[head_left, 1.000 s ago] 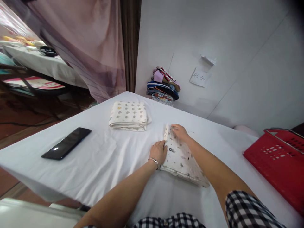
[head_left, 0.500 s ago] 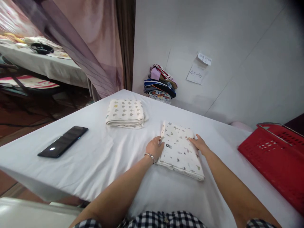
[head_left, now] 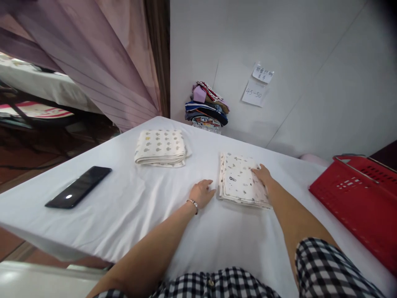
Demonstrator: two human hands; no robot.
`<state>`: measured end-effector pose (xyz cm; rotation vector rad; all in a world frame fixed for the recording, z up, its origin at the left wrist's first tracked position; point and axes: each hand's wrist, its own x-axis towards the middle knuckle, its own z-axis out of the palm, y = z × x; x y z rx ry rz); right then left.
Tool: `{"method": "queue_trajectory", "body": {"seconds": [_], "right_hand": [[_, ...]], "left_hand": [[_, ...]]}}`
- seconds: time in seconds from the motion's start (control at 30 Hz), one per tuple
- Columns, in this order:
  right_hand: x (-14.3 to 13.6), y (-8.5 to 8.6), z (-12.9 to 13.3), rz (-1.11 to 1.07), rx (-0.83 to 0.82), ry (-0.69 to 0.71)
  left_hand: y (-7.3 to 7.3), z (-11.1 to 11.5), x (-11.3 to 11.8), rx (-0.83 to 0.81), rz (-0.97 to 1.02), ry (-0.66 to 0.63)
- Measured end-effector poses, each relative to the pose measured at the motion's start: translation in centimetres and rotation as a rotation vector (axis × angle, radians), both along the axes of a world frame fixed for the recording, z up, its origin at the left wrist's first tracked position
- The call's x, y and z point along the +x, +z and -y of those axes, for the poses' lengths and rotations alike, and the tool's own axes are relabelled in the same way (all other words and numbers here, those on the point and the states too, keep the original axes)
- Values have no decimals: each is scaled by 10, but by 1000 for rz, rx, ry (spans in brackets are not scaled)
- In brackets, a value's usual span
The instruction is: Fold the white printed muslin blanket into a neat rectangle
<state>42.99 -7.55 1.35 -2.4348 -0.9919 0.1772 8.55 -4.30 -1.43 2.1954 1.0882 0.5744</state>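
Note:
A folded white cloth (head_left: 240,182) with small printed figures lies on the white-covered table (head_left: 155,219), in front of me and a little to the right. My right hand (head_left: 263,176) is at its right edge, fingers over the top; the underside of that grip is hidden. To the left of the cloth, my left hand (head_left: 201,193) is just above or on the table with its fingers apart, holding nothing. A small gap separates it from the cloth. Farther back on the left lies another folded cream cloth (head_left: 160,145) with a leaf-like print.
A black phone (head_left: 79,187) lies at the table's left. On the right stands a red plastic basket (head_left: 356,203) with a metal handle. A pile of folded clothes (head_left: 207,105) rises beyond the far edge, beside the wall with paper notes (head_left: 254,93).
The printed cloth has shifted to the right and away from me, with my right hand at its edge. My left hand has come off its left side.

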Motion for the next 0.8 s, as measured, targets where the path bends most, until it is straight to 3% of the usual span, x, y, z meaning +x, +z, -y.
{"method": "queue_trajectory", "body": {"seconds": [0.17,0.3,0.43,0.53,0.6,0.8], "right_hand": [[-26,-3,12,82,-5,115],[-75,-2,33,133,98,347],[-130,4,64,33,238,596],[-155,8,83,46,294,747],[-162,9,89,89,289,793],[-162,1,87,120,274,751]], "left_hand": [[-1,-3,0,38,-5,-38],[-1,0,2,59,11,-78],[-1,9,6,24,85,-129],[1,14,8,0,129,-141],[1,16,10,2,148,-133],[3,22,12,62,164,-132]]}}
